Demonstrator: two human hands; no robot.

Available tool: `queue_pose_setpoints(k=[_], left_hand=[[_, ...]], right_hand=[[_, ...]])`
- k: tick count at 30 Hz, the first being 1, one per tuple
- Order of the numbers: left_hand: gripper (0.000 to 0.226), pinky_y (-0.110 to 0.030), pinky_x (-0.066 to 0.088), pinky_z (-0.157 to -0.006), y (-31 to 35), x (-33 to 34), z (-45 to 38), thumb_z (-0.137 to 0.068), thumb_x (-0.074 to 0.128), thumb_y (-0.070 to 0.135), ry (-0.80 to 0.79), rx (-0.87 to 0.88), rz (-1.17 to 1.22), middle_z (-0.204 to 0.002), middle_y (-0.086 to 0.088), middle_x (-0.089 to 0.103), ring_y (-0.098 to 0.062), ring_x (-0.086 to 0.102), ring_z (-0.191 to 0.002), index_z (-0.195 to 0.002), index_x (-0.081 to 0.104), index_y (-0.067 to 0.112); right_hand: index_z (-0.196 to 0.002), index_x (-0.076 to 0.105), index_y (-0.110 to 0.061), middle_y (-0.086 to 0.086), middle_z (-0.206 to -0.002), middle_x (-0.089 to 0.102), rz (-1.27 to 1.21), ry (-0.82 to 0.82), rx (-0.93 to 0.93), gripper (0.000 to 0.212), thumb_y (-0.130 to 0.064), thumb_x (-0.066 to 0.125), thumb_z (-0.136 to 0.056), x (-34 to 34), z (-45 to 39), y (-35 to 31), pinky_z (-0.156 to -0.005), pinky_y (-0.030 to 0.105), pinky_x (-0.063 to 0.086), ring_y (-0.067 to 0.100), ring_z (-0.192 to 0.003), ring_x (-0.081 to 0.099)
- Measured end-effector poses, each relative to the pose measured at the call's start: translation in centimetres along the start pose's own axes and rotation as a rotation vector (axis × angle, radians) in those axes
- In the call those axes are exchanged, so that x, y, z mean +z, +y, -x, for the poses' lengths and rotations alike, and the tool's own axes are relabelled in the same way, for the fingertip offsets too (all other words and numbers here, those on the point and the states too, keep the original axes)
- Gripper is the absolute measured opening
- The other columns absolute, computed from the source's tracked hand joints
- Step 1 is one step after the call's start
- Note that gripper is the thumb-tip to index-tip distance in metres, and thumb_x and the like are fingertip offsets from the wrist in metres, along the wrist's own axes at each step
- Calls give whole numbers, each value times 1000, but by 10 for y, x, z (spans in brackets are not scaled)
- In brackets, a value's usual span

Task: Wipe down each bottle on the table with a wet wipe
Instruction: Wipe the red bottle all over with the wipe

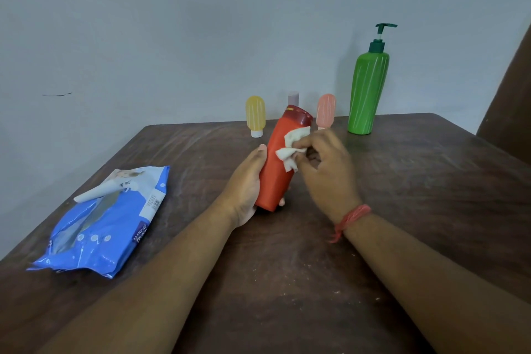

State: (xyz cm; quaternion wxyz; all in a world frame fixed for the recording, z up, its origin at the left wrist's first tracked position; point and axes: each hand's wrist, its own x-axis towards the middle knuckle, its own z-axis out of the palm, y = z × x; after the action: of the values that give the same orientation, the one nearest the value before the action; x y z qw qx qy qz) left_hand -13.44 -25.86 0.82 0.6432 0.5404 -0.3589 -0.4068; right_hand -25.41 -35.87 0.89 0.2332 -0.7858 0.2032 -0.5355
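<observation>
My left hand [247, 181] grips a red bottle [277, 178] by its lower body and holds it tilted above the table. A crumpled white wet wipe [293, 146] is pinched in my right hand [327, 164] and lies against the bottle's upper side, just below its dark red cap. Along the back edge stand a small yellow bottle [255, 115], a pale purple-capped bottle [293, 98] mostly hidden behind the red one, a small pink bottle [326, 110] and a tall green pump bottle [367, 92].
A blue wet wipe pack [109, 227] lies on the left of the dark wooden table [402, 195], its flap lifted open. A grey wall runs behind the table. A brown surface [511, 100] rises at the far right.
</observation>
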Motion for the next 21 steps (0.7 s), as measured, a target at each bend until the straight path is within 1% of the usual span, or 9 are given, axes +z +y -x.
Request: queue_pose_setpoints(k=[3, 5, 8, 9, 11, 13, 14, 18, 21], left_hand=[[42, -39, 53, -58, -1, 1, 0, -109, 32, 47, -24, 18, -20, -108, -20, 68, -27, 66, -79, -129, 53, 17], [41, -40, 54, -58, -1, 1, 2, -108, 32, 47, -20, 19, -23, -113, -21, 69, -26, 67, -80, -131, 53, 20], [45, -38, 54, -56, 1, -1, 1, -108, 33, 49, 39, 10, 20, -105, -19, 68, -26, 67, -78, -132, 54, 18], [45, -38, 53, -55, 1, -1, 0, -108, 33, 49, 43, 8, 25, -102, -18, 68, -26, 67, -77, -132, 54, 17], [44, -38, 53, -54, 0, 1, 0, -108, 32, 49, 17, 8, 4, -98, -17, 68, -28, 67, -74, -131, 53, 17], [41, -37, 52, -53, 0, 3, 2, -109, 32, 47, -15, 11, -24, -93, -15, 67, -28, 66, -72, -127, 53, 18], [40, -37, 52, -53, 0, 3, 3, -109, 32, 47, -23, 10, -23, -92, -15, 67, -28, 66, -71, -126, 53, 18], [45, -38, 52, -54, 2, -2, 2, -108, 32, 49, -13, -12, 18, -99, -17, 69, -29, 66, -72, -130, 55, 17], [45, -38, 53, -55, 3, 1, 2, -109, 30, 47, -56, -10, -53, -94, -20, 66, -28, 65, -68, -131, 52, 15]], right_hand=[[-89, 62, -22, -6, -101, 55, -87, 102, 182, 16, -8, 68, -90, -1, -14, 2, -81, 27, 55, 11, -90, 60], [-86, 57, -31, -4, -101, 61, -189, 55, 313, 21, -13, 67, -92, -1, -15, 4, -81, 33, 57, 14, -93, 63], [-87, 60, -20, 2, -100, 65, -216, -119, 339, 13, -11, 69, -89, 1, -1, 0, -77, 27, 55, 13, -91, 65], [-88, 61, -16, 3, -99, 66, -222, -119, 344, 11, -10, 70, -88, 0, -1, -2, -76, 26, 55, 11, -88, 65], [-88, 62, -12, -1, -90, 67, -303, 23, 406, 9, -9, 70, -89, -3, -9, -4, -72, 24, 54, 4, -80, 63], [-90, 62, -13, -5, -87, 66, -425, 160, 478, 9, -9, 70, -90, -6, -17, -5, -73, 24, 55, 3, -80, 63], [-90, 62, -14, -5, -88, 67, -463, 161, 502, 9, -8, 69, -90, -6, -16, -4, -77, 27, 56, 6, -82, 63], [-85, 60, -12, 5, -87, 71, -555, -43, 556, 14, -4, 70, -88, -5, -3, -4, -81, 35, 58, 18, -85, 68], [-84, 63, -17, 2, -89, 71, -576, 150, 547, 16, -3, 71, -87, -8, -16, 1, -84, 36, 58, 16, -85, 68]])
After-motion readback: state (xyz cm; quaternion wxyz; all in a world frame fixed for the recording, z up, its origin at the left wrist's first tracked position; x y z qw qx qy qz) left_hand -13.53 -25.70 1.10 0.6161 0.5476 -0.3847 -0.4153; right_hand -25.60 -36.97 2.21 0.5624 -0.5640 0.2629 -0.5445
